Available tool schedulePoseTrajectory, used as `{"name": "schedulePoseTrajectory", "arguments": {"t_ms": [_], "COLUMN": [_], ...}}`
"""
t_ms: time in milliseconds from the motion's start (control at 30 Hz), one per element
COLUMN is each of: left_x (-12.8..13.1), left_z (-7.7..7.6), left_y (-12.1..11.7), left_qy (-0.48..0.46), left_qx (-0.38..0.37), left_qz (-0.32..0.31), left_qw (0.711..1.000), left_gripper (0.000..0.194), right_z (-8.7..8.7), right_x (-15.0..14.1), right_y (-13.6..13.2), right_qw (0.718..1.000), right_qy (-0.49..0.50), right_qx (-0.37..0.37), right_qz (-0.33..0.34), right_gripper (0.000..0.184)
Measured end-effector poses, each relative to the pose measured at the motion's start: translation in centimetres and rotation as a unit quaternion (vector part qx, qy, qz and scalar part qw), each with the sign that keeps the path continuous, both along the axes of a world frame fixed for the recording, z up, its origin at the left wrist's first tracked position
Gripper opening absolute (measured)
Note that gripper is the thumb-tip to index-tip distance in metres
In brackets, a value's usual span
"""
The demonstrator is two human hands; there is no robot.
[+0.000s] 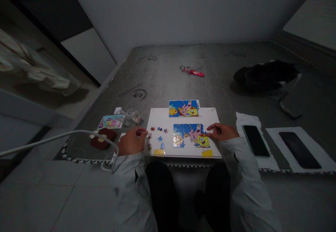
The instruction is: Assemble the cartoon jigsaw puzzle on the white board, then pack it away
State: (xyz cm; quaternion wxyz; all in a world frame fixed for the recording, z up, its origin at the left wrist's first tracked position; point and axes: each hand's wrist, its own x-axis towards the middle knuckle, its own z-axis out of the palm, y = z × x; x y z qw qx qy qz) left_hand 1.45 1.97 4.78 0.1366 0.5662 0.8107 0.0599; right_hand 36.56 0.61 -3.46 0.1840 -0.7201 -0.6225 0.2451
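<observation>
Across the dim room, a grey quilted mattress (pixel 168 70) with a zigzag-patterned border lay on pale floor tiles (pixel 39 204). A crumpled white cloth (pixel 34 63) hung at the far left, and a red-and-white plastic tube (pixel 192 71) lay toward the back of the mattress, not far from a black fabric bundle (pixel 265 75).

Nearer the seated person stood a white rectangular board (pixel 157 120), with two strips of yellow tape (pixel 159 152) along its near edge. On it sat a partly assembled cartoon jigsaw puzzle (pixel 189 135), showing a yellow sponge character and a pink starfish, with a gap along its upper right. A printed picture of the same scene (pixel 183 108) lay at the board's far edge, and loose jigsaw pieces (pixel 159 129) were scattered between the puzzle and the left edge.

The person's left hand (pixel 132 141) rested at that edge with its fingers curled, right beside the nearest loose pieces. The right hand (pixel 220 131) reached in from the other side, its fingertips (pixel 209 128) at the puzzle's right edge. The two hands were well apart, and whether either held a piece could not be told.

Left of the board lay a small printed card (pixel 111 121), a clear plastic bag (pixel 132 116) and a dark red pouch (pixel 103 139). Two black smartphones (pixel 256 141) sat on white sheets to the right.
</observation>
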Motion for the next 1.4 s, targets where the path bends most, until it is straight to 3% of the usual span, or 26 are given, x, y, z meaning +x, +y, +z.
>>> {"name": "schedulePoseTrajectory", "arguments": {"t_ms": [167,367,533,600,767,1000,1167,1300,1400], "left_x": [-1.3,-0.9,0.5,0.8,0.8,1.4,0.9,0.6,0.8], "left_z": [-0.6,-0.9,-2.1,-2.8,-3.7,-3.0,-2.4,-2.0,-2.5], "left_y": [0.5,0.2,0.1,0.4,1.1,0.8,0.6,0.6,0.8], "left_qy": [-0.021,-0.036,-0.118,-0.131,-0.132,-0.109,-0.132,-0.079,-0.068], "left_qx": [-0.104,-0.138,-0.154,-0.156,-0.160,-0.158,-0.168,-0.126,-0.093], "left_qz": [-0.030,-0.079,-0.216,-0.241,-0.240,-0.231,-0.241,-0.171,-0.151], "left_qw": [0.994,0.987,0.957,0.949,0.948,0.954,0.947,0.974,0.982], "left_gripper": [0.029,0.022,0.028,0.030,0.025,0.022,0.028,0.027,0.027], "right_z": [-0.1,0.0,0.7,0.8,1.1,1.5,1.1,1.0,1.0], "right_x": [0.3,0.3,-0.3,-0.4,-0.7,-1.1,-0.6,-0.3,-0.4], "right_y": [0.1,0.1,0.1,0.1,-0.2,-0.6,-0.2,0.0,-0.1], "right_qw": [1.000,1.000,1.000,1.000,0.999,0.998,0.999,0.999,0.999], "right_qy": [0.000,-0.004,0.002,0.013,0.009,0.010,0.002,0.008,0.009], "right_qx": [-0.010,-0.013,-0.006,-0.003,0.006,0.046,0.024,0.015,0.015], "right_qz": [-0.004,-0.005,-0.015,-0.010,-0.035,-0.046,-0.041,-0.027,-0.035], "right_gripper": [0.028,0.031,0.036,0.039,0.042,0.038,0.037,0.040,0.039]}}
